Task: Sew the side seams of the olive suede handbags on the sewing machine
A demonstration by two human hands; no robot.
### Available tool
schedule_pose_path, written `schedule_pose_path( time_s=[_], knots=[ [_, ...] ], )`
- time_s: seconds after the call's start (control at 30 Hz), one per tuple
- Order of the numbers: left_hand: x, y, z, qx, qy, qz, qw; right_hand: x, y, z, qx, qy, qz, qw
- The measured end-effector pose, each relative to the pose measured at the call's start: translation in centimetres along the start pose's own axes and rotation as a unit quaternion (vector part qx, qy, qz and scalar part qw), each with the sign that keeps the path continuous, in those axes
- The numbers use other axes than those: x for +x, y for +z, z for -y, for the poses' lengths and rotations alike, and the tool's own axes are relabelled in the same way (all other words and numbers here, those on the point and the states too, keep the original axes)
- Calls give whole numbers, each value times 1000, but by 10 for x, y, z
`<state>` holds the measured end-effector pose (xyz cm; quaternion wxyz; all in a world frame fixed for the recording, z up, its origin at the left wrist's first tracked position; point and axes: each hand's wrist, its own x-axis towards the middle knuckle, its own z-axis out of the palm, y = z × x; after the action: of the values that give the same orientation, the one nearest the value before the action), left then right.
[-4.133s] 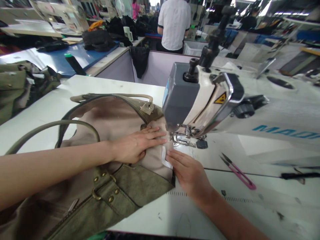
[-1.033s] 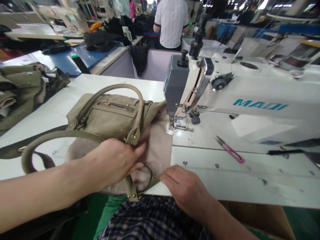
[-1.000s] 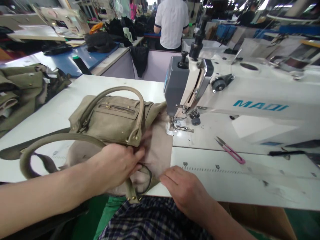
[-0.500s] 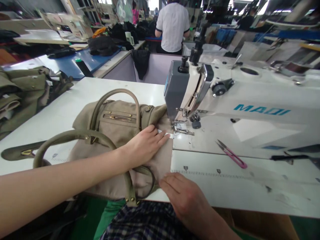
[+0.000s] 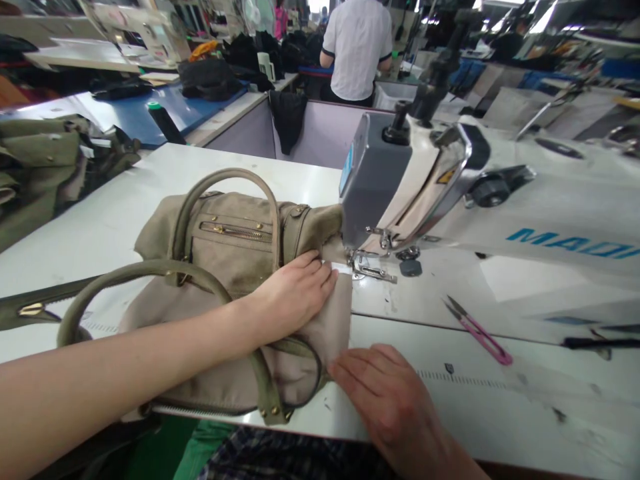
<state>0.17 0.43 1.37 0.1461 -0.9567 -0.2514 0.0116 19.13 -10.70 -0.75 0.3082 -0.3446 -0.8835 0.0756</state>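
Note:
An olive handbag (image 5: 227,257) with two rounded handles lies on the white sewing table, its beige lining (image 5: 336,320) spread towards the sewing machine (image 5: 383,180). Across the lining rests my left hand (image 5: 295,290), palm down with fingers extended, their tips beside a white strip (image 5: 341,268). That strip reaches the presser foot area (image 5: 367,270). Nearer to me, my right hand (image 5: 387,393) pinches the lining's edge between thumb and fingers; the thumb is partly hidden.
Pink-handled thread snips (image 5: 480,333) lie on the table right of the needle. Folded olive pieces (image 5: 45,167) are piled at the left, near a dark thread cone (image 5: 165,123). A person in a white shirt (image 5: 357,50) stands beyond the table, facing away.
The view has shifted, so the machine appears larger and farther right. Both hands keep their places on the lining, and the white strip shows more beyond the left fingertips.

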Motion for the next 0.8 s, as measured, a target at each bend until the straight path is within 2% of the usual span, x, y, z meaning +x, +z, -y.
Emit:
schedule_pose_path(
  time_s=[0.1,0.2,0.27,0.33,0.4,0.47,0.53,0.67,0.8],
  knots=[
    [13,-1,14,-12,-7,25,1000,3,1,-10,-2,-2,0,1000],
    [17,-13,21,-52,-1,46,998,6,2,-19,-11,1,-7,1000],
    [6,-26,12,-92,19,36,995,8,4,-25,-24,10,-13,1000],
    [-13,-36,-8,-109,31,11,993,10,6,-31,-33,16,-20,999],
    [-35,-39,-31,-80,12,-13,997,10,7,-35,-37,16,-24,999],
    [-50,-32,-44,-45,0,-28,999,9,8,-38,-38,13,-23,999],
    [-53,-20,-44,-43,13,-43,998,8,8,-41,-39,15,-18,999],
    [-38,3,-22,-89,28,-88,992,7,7,-48,-38,20,-3,999],
    [-24,13,-3,-117,44,-113,986,13,8,-58,-60,15,0,998]
  ],
)
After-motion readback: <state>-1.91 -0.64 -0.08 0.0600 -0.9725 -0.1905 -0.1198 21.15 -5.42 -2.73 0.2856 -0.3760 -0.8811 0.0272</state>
